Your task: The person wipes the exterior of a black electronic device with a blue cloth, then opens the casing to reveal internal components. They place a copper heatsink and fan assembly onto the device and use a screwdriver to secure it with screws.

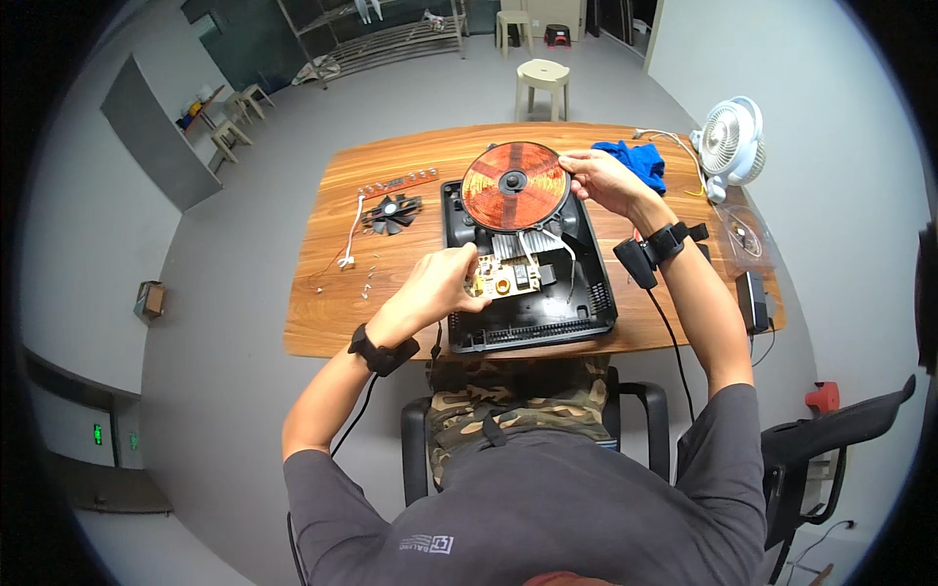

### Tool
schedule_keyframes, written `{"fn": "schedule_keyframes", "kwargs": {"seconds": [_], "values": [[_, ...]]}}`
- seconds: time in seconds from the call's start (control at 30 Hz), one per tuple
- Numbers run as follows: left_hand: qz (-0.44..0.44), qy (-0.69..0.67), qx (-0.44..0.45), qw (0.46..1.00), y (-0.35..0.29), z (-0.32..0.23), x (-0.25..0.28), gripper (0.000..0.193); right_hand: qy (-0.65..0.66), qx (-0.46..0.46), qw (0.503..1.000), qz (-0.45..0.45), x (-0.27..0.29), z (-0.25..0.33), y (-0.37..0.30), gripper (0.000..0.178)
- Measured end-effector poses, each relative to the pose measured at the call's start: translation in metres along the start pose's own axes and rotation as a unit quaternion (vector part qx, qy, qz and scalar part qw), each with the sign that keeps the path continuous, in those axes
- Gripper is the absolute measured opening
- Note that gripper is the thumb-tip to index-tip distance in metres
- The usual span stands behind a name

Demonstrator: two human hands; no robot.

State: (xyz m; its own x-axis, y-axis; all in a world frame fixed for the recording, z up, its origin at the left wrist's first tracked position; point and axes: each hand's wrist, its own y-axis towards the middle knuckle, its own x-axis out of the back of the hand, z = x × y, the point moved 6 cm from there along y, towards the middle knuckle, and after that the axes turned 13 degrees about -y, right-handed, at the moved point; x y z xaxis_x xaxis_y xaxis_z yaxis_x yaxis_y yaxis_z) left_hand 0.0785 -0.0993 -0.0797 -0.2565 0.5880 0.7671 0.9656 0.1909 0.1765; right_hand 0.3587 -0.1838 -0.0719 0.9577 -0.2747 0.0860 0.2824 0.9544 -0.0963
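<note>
A black induction cooker housing (pixel 535 330) lies open on the wooden table in front of me. My left hand (pixel 445 283) is closed on the left edge of a circuit board (pixel 503 280), thumb at the near side and fingers at the far side. The board sits over the housing's inside, beside a ribbed metal heat sink (pixel 516 244). With thumb and fingers my right hand (pixel 608 184) pinches the right rim of a round copper coil (pixel 489 195), tilted up at the housing's far end. White wires (pixel 567 256) hang between the coil and the board.
Left of the housing lie a black cooling fan (pixel 393 213), a narrow strip board (pixel 401 183) with a white cable, and several small screws (pixel 367 290). A blue cloth (pixel 640 166), a white desk fan (pixel 733 145) and a clear plastic bag (pixel 745 244) are on the right.
</note>
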Motion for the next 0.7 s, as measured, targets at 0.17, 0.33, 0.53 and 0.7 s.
{"fn": "schedule_keyframes", "kwargs": {"seconds": [0.17,0.33,0.53,0.7], "values": [[0.049,-0.026,-0.015,0.998,0.022,0.003,-0.039,0.048,-0.003,-0.039,0.999,-0.02,0.028,-0.037,-0.02,0.023],[0.072,-0.031,0.009,0.997,0.028,0.006,-0.05,0.048,0.005,-0.058,0.998,-0.026,0.034,-0.068,-0.014,0.021],[0.075,-0.001,0.026,0.997,0.027,0.007,-0.048,0.047,0.035,-0.067,0.997,0.0,0.031,-0.096,0.001,0.018],[0.094,0.03,0.049,0.994,0.027,-0.005,-0.031,0.048,0.046,-0.078,0.996,0.006,0.033,-0.098,0.007,0.017]]}}
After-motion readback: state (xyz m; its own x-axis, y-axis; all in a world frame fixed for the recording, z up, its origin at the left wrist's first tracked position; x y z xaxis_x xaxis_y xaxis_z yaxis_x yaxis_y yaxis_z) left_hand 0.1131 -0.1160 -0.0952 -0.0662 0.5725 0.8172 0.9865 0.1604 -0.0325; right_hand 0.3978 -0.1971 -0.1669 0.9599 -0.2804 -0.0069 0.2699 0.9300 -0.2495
